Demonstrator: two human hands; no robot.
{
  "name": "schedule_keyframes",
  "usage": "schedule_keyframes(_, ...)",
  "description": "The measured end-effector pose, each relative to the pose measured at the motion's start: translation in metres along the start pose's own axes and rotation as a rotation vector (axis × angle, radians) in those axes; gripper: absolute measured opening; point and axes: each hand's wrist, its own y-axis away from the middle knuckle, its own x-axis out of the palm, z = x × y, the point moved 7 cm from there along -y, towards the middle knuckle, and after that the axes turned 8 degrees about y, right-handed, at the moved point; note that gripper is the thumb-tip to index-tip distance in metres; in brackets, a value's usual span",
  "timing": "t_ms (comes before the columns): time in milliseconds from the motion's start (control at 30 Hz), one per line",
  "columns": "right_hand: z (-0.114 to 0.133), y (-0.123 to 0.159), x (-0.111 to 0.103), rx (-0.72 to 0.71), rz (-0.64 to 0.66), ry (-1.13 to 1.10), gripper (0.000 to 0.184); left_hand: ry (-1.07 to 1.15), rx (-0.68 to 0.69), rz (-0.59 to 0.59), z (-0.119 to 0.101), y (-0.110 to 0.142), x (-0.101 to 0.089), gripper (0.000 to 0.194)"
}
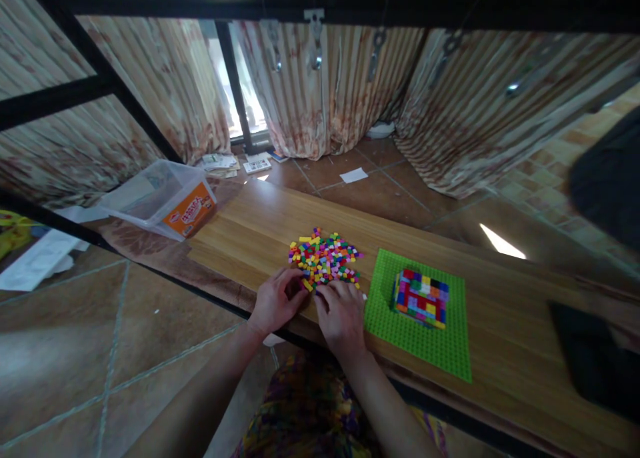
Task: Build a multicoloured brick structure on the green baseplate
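Note:
A loose heap of small, colourful toy building bricks (327, 258) lies on the wooden tabletop. My left hand (279, 299) is at the heap's near left edge, its fingers curled in towards the thumb by a yellow brick (307, 285). Beside it, my right hand (343, 315) is bent over the near edge of the heap, fingertips closed together. Whatever is between the fingers of either hand is too small or hidden to make out. Right of my right hand, a block built of multicoloured bricks (420, 299) stands on a green studded baseplate (420, 355).
A clear plastic bin (145, 198) with an orange label stands at the table's left end. A dark flat object (590, 358) lies on the right of the wooden table (240, 225). Black metal bars (350, 5) cross above, with curtains (320, 91) behind.

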Motion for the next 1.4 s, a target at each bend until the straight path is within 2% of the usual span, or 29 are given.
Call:
schedule_keyframes(333,0.009,-0.009,0.010,-0.038,0.051,0.137,0.007,-0.008,0.009,-0.008,0.002,-0.003,-0.003,0.030)
schedule_keyframes(467,0.010,-0.010,0.010,-0.006,0.053,0.121,0.005,0.016,0.013,-0.016,-0.002,-0.003,-0.007,0.030)
schedule_keyframes(567,0.009,-0.007,0.001,0.016,0.007,0.037,0.004,0.072,0.004,-0.097,-0.011,0.001,-0.015,0.027)
schedule_keyframes(667,0.006,-0.003,-0.017,0.033,-0.077,-0.079,0.007,0.182,-0.057,-0.163,-0.024,0.006,-0.014,0.027)
schedule_keyframes(733,0.004,0.001,-0.030,0.036,-0.118,-0.165,0.012,0.321,-0.137,-0.125,-0.035,0.007,-0.004,0.026)
schedule_keyframes(833,-0.001,0.005,-0.046,0.036,-0.145,-0.255,0.015,0.551,-0.295,0.063,-0.050,0.004,0.022,0.030)
schedule_keyframes(900,-0.007,0.009,-0.053,0.052,-0.163,-0.280,0.013,0.686,-0.396,0.149,-0.058,0.003,0.034,0.030)
schedule_keyframes(1033,-0.021,0.020,-0.060,0.100,-0.179,-0.318,0.009,0.895,-0.518,0.257,-0.068,0.003,0.049,0.024)
schedule_keyframes(1133,-0.028,0.028,-0.061,0.123,-0.175,-0.351,0.009,0.930,-0.608,0.298,-0.069,0.009,0.057,0.026)
schedule_keyframes(1267,-0.034,0.037,-0.060,0.135,-0.138,-0.377,0.010,0.892,-0.625,0.309,-0.068,0.012,0.066,0.022)
schedule_keyframes(1400,-0.038,0.044,-0.059,0.127,-0.125,-0.377,0.009,0.789,-0.485,0.293,-0.066,0.010,0.067,0.013)
